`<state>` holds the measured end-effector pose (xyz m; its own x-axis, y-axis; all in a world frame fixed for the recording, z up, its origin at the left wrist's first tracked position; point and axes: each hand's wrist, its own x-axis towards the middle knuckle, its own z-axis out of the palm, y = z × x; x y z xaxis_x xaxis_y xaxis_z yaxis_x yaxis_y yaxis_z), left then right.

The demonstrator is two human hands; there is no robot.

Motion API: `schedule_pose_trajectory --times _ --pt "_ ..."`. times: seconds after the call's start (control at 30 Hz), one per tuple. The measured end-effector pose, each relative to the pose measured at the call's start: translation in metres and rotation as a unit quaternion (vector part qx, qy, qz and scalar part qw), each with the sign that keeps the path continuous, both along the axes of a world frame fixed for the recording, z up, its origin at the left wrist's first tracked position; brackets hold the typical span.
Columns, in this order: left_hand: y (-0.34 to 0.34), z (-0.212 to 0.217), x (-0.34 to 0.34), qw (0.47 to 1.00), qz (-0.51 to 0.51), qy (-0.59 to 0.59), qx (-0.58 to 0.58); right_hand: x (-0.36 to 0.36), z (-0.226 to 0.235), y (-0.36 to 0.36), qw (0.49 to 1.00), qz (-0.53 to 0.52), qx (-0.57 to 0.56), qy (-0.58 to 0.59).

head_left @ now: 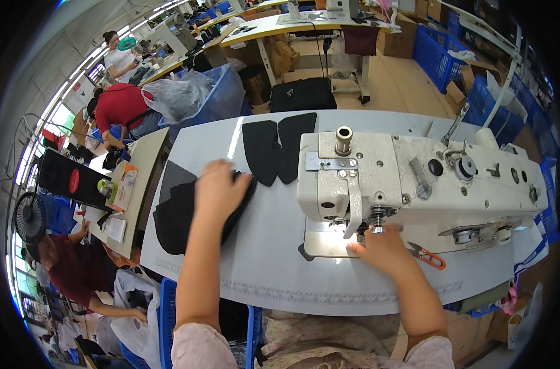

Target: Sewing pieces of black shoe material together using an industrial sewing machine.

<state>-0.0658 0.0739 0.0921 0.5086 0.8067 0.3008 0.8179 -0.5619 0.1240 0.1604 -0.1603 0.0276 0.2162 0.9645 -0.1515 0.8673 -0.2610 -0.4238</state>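
The sewing machine (369,169) stands on the white table (274,246), its head toward the left, a lit metal plate (326,241) beneath the needle area. Left of the machine lies the dark fabric pile (172,221), its layers overlapping unevenly. The left hand (221,189) is over the pile's right part; its fingers are blurred, and whether they are spread or pinching a layer cannot be told. The right hand (383,249) is at the front of the machine, beside the presser area, thumb pointing left; its other fingertips are partly hidden by machine parts, so their grip cannot be determined. Two black fabric panels (260,150) lie flat, just left of the machine head toward the far edge. Orange-handled snips (430,256) rest in front of the machine, right of the right hand.
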Motion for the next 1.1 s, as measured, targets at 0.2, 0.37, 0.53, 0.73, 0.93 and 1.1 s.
schedule_pose_trajectory --times 0.2,0.37,0.53,0.73,0.93,1.1 --pt "0.049 -0.077 0.043 0.984 0.157 0.085 -0.013 -0.006 -0.005 -0.002 0.999 0.028 0.035 -0.011" --pt "0.045 -0.074 0.055 0.985 0.152 0.075 -0.03 -0.003 -0.007 -0.002 0.999 0.024 0.031 -0.005" --pt "0.045 -0.073 0.057 0.983 0.174 0.046 -0.038 -0.002 -0.004 0.0 0.999 0.027 0.018 -0.008" --pt "0.051 -0.078 0.054 0.979 0.194 0.019 -0.055 -0.002 -0.004 0.001 0.999 0.03 0.031 -0.021" --pt "0.051 -0.071 0.054 0.975 0.202 -0.034 -0.081 -0.002 -0.008 0.001 0.998 0.034 0.055 -0.024" --pt "0.055 -0.061 0.054 0.958 0.229 0.011 -0.172 -0.003 -0.012 -0.001 0.996 0.033 0.07 -0.032"
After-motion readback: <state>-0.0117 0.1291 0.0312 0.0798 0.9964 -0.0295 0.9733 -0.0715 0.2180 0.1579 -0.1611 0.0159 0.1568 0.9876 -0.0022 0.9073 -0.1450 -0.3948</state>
